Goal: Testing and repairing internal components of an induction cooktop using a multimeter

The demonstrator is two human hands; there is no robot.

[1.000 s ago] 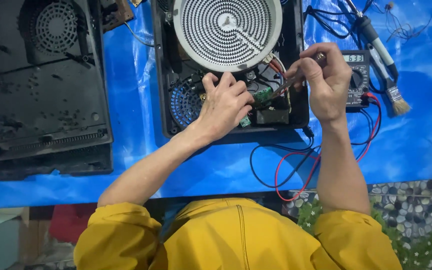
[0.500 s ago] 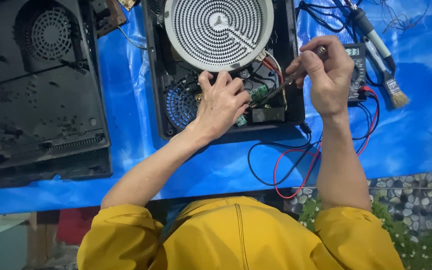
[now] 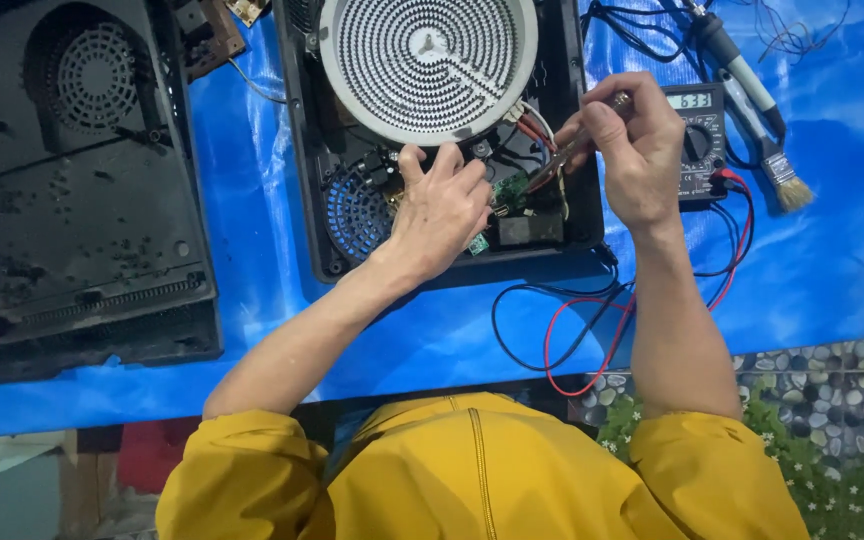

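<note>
While the left hand (image 3: 442, 205) rested flat inside the opened cooker (image 3: 302, 130), its fingers lay spread over the circuit board (image 3: 510, 190) beside the fan grille (image 3: 357, 212), gripping nothing. Compared with the frames a second before, this hand had kept its place on the board. The right hand (image 3: 632, 150) was pinched shut on a thin probe (image 3: 562, 160), whose tip pointed down to the wiring just below the coil (image 3: 428, 68). Over that second the right hand had shifted only slightly, so the probe had stayed at nearly the same contact point. The multimeter (image 3: 697, 140) lay just right of the cooker on the blue tabletop (image 3: 252, 300), partly hidden by the right hand, its red lead (image 3: 592, 350) looping toward the person. A brush (image 3: 782, 175) lay near the multimeter, untouched.
</note>
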